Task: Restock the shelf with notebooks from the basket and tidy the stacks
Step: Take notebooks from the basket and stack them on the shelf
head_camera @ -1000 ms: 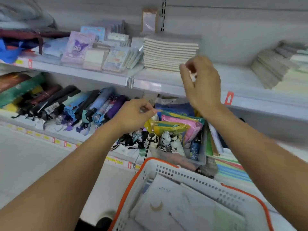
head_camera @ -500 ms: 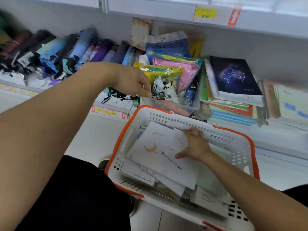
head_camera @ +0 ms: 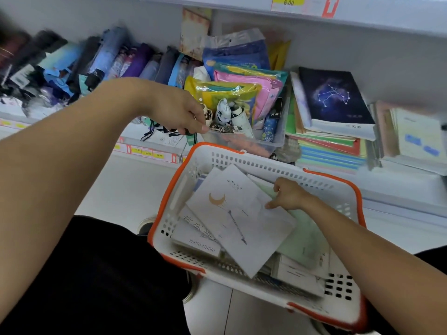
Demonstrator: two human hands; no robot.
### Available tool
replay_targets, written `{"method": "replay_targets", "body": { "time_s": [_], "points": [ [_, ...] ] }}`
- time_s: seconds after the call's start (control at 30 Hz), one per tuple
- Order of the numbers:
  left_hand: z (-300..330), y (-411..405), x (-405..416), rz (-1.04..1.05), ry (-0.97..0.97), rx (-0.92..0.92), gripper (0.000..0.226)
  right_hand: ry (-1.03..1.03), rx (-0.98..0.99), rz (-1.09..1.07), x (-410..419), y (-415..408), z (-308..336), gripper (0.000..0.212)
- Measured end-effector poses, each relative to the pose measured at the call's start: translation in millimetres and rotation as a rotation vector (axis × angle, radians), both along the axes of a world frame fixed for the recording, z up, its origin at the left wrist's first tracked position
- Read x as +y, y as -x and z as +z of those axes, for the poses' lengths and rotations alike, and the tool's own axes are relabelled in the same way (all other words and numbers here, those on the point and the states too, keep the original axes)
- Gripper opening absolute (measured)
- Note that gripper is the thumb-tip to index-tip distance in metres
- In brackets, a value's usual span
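Down in the white basket [head_camera: 321, 182] with the orange rim, your right hand [head_camera: 289, 194] lay on the moon-printed notebook [head_camera: 239, 221], thumb pressed on its cover and fingers curled over its far edge, so that grip was clasping the notebook. That notebook sat topmost in the basket, tilted across the others: a pale green notebook [head_camera: 307, 240] showed beneath it toward the basket's right side, and a white one lettered "PHOTO STUDIO" [head_camera: 198, 243] lay at the basket's near-left corner. Your left hand [head_camera: 179, 110] hung just beyond the basket's far-left rim, fingers curled downward by the clear plastic bin [head_camera: 273, 139] of small folded umbrellas; I could not tell whether that grip held anything. Beyond the basket's far-right side, a dark constellation notebook [head_camera: 336, 95] topped a stack of coloured notebooks [head_camera: 329, 151] on the shelf [head_camera: 399, 187]. Rolled umbrellas [head_camera: 101, 61] lined the shelf beyond the basket's left.
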State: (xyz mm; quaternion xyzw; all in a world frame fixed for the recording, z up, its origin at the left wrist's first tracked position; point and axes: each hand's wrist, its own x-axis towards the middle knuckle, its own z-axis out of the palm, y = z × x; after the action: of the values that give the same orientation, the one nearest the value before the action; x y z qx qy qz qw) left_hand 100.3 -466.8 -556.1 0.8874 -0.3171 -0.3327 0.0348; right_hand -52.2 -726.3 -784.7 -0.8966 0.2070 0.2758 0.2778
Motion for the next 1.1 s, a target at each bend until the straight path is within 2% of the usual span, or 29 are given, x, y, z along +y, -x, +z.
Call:
{"method": "replay_targets", "body": {
  "time_s": [0.1,0.17,0.23,0.3,0.4,0.53,0.6,0.67,0.73,0.8,0.9,0.97,1.0,1.07,1.1],
  "points": [
    [-2,-1,-1,-0.002,-0.034,0.002,0.04,-0.022,0.049,-0.037,11,6,-2,0.092],
    [-2,0,-2,0.008,-0.029,0.017,0.038,0.096,0.041,-0.004,26,8,-6,0.116],
    [-2,1,-2,0.008,-0.034,0.02,0.039,0.211,0.049,-0.001,44,12,-8,0.127],
    [-1,3,-3,0.0,-0.046,0.007,0.039,0.258,0.075,-0.025,53,14,-9,0.123],
    [-1,5,-4,0.002,-0.044,0.014,0.036,0.217,0.083,-0.023,49,13,-7,0.115],
    [0,6,-3,-0.026,-0.077,0.003,0.039,0.09,0.016,-0.068,27,9,-4,0.087],
    [1,7,-3,-0.027,-0.087,-0.007,0.04,-0.118,0.049,-0.137,19,8,-2,0.066],
    [1,7,-4,-0.02,-0.082,-0.004,0.038,-0.451,0.096,-0.193,12,9,2,0.045],
    [-1,7,-6,0.003,-0.064,0.009,0.036,-0.705,0.036,-0.253,6,9,12,0.043],
    [-2,5,-5,0.062,-0.077,0.027,0.038,-0.904,-0.109,-0.311,-1,4,32,0.049],
    [0,4,-2,0.179,-0.133,0.075,0.068,-1.159,-0.382,-0.428,-5,-6,72,0.049],
    [2,6,-1,0.276,0.036,0.164,0.072,-1.286,-0.518,-0.481,2,-12,90,0.043],
    [4,9,-3,0.311,0.194,0.232,0.065,-1.338,-0.554,-0.504,8,-16,95,0.042],
    [10,15,-9,0.398,0.564,0.324,0.035,-1.448,-0.571,-0.557,23,-23,98,0.04],
    [13,16,-12,0.434,0.696,0.303,0.022,-1.49,-0.542,-0.59,28,-25,94,0.037]
  ]
}}
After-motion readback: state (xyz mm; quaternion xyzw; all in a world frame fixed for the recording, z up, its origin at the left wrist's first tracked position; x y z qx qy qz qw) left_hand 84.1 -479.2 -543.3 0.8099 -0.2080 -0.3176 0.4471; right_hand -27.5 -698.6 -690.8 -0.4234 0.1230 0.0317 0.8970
